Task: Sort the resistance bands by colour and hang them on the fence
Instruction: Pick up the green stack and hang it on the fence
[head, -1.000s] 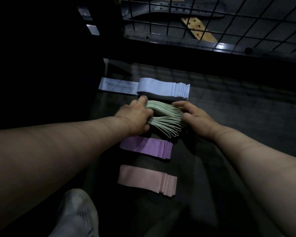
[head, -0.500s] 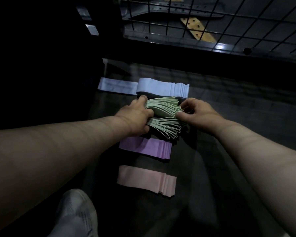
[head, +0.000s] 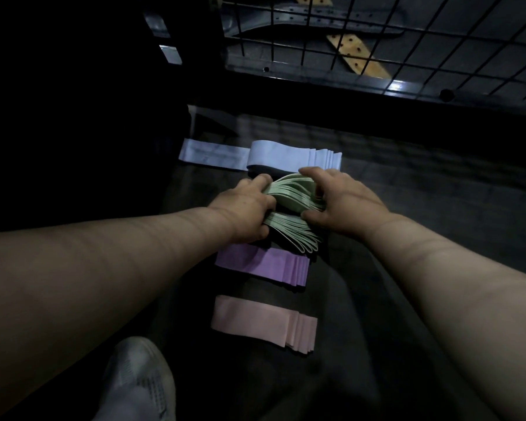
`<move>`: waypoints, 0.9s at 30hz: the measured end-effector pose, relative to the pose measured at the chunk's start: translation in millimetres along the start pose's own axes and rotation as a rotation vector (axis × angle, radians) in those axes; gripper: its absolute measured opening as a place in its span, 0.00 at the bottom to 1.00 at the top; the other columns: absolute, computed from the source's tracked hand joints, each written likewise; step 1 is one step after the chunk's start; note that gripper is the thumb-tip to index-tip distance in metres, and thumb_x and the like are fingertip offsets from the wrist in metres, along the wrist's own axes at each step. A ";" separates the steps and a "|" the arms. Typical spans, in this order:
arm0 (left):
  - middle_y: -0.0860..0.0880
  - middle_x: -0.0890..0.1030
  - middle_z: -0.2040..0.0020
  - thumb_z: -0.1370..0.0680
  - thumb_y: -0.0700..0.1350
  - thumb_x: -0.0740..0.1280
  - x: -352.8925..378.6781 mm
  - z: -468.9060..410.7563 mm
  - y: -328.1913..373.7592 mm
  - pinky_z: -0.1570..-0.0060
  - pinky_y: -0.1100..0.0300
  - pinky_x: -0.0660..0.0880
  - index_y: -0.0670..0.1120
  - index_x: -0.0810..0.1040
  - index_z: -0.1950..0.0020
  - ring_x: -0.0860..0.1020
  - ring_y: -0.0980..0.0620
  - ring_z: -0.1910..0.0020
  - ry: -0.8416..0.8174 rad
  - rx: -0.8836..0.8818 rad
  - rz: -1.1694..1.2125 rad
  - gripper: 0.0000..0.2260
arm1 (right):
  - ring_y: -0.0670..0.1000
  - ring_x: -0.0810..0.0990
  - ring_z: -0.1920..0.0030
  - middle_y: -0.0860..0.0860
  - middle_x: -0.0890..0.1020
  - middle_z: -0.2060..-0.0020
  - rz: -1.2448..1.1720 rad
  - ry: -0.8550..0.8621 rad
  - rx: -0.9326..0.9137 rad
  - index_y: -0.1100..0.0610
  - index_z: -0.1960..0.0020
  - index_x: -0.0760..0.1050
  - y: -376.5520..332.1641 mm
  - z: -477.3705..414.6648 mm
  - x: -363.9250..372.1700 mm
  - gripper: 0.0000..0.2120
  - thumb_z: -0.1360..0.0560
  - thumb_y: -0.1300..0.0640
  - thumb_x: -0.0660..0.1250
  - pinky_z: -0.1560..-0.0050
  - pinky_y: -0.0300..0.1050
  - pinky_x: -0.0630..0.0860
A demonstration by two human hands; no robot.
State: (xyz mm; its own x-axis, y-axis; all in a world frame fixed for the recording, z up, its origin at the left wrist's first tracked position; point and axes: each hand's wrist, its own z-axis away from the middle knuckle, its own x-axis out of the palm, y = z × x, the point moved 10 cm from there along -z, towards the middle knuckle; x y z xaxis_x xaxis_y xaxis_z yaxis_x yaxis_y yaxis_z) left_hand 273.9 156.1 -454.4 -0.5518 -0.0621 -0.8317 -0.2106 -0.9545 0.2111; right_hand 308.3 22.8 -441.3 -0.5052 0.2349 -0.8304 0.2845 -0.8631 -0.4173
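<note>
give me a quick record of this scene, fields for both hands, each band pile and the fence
left hand: grips green bands, left end
right hand: grips their right end
blue bands: flat pile, farthest away
purple bands: flat pile, just nearer than green
pink bands: flat pile, nearest
fence: wire grid, no bands hung in view

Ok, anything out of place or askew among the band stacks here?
One blue band juts out flat to the left of the blue stack instead of lining up with it. The green bands, gripped by the left hand and right hand, are splayed into a fan. The purple stack and pink stack lie tidy.
</note>
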 end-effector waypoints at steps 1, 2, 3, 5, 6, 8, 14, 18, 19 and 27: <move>0.52 0.56 0.26 0.27 0.53 0.71 -0.2 0.2 0.1 0.45 0.52 0.74 0.54 0.77 0.37 0.64 0.47 0.32 0.001 0.003 0.002 0.19 | 0.54 0.73 0.39 0.50 0.74 0.41 0.017 -0.019 0.009 0.42 0.25 0.61 -0.2 -1.0 2.3 0.36 0.29 0.45 0.72 0.40 0.48 0.71; 0.53 0.56 0.26 0.27 0.53 0.71 -0.1 0.2 0.4 0.46 0.53 0.74 0.53 0.77 0.37 0.64 0.47 0.32 0.001 0.007 0.002 0.19 | 0.54 0.72 0.37 0.50 0.73 0.39 0.034 -0.034 0.013 0.42 0.24 0.61 -0.6 -1.6 4.7 0.36 0.29 0.45 0.72 0.39 0.48 0.70; 0.53 0.56 0.26 0.27 0.53 0.71 0.2 0.1 0.7 0.47 0.53 0.73 0.53 0.77 0.37 0.64 0.47 0.32 -0.001 0.011 0.001 0.19 | 0.54 0.71 0.36 0.50 0.72 0.38 0.047 -0.039 0.014 0.43 0.24 0.61 -1.1 -2.1 6.4 0.36 0.29 0.45 0.72 0.38 0.48 0.69; 0.53 0.56 0.26 0.27 0.53 0.71 0.9 -0.3 0.8 0.48 0.54 0.73 0.53 0.77 0.38 0.64 0.47 0.32 -0.005 0.014 -0.001 0.19 | 0.55 0.70 0.36 0.51 0.71 0.39 0.058 -0.010 0.009 0.45 0.26 0.65 -2.5 -2.7 6.8 0.33 0.29 0.46 0.72 0.38 0.48 0.69; 0.53 0.57 0.26 0.27 0.53 0.71 1.0 -0.6 0.6 0.48 0.54 0.73 0.53 0.77 0.38 0.64 0.47 0.32 -0.005 0.015 -0.003 0.19 | 0.56 0.69 0.37 0.52 0.70 0.40 0.062 0.017 -0.001 0.46 0.28 0.67 -3.8 -2.9 5.7 0.32 0.30 0.47 0.72 0.37 0.49 0.68; 0.52 0.57 0.27 0.27 0.54 0.71 0.7 -1.2 0.3 0.47 0.54 0.74 0.53 0.77 0.38 0.64 0.47 0.32 0.002 0.018 -0.008 0.19 | 0.56 0.68 0.38 0.52 0.70 0.41 0.090 0.069 -0.048 0.50 0.33 0.71 -8.7 -3.5 3.9 0.27 0.31 0.48 0.73 0.37 0.50 0.67; 0.53 0.59 0.27 0.28 0.53 0.71 3.6 -3.8 0.1 0.47 0.52 0.76 0.52 0.78 0.39 0.65 0.47 0.32 0.025 0.062 -0.008 0.18 | 0.59 0.68 0.40 0.54 0.72 0.39 0.199 0.130 -0.179 0.55 0.44 0.76 -28.0 0.0 4.0 0.18 0.32 0.52 0.73 0.41 0.52 0.66; 0.53 0.60 0.27 0.29 0.53 0.71 5.5 -5.0 -0.5 0.45 0.50 0.76 0.52 0.78 0.40 0.65 0.47 0.33 0.025 0.071 -0.006 0.18 | 0.59 0.68 0.39 0.53 0.72 0.37 0.198 0.127 -0.177 0.55 0.43 0.74 -29.9 -0.2 4.7 0.19 0.32 0.53 0.72 0.41 0.53 0.65; 0.53 0.60 0.27 0.29 0.53 0.71 4.7 -5.0 -0.3 0.44 0.50 0.76 0.52 0.78 0.40 0.66 0.47 0.33 0.032 0.075 -0.005 0.18 | 0.59 0.68 0.39 0.54 0.72 0.39 0.191 0.126 -0.156 0.55 0.40 0.73 -29.3 -0.7 4.0 0.21 0.32 0.53 0.71 0.41 0.53 0.65; 0.54 0.59 0.26 0.29 0.55 0.70 1.7 -3.3 -0.5 0.47 0.52 0.75 0.53 0.77 0.39 0.67 0.48 0.33 0.043 0.066 -0.033 0.19 | 0.59 0.65 0.37 0.55 0.69 0.38 0.273 0.074 -0.105 0.55 0.35 0.75 -26.9 -5.7 7.2 0.21 0.26 0.49 0.67 0.37 0.52 0.61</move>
State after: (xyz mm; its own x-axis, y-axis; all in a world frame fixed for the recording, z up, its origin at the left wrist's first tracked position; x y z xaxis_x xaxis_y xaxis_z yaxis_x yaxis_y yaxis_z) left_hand 275.7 155.6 -457.6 -0.5089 -0.0443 -0.8597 -0.2816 -0.9352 0.2149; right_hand 301.7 50.2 -438.1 -0.3388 0.0353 -0.9402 0.4866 -0.8487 -0.2072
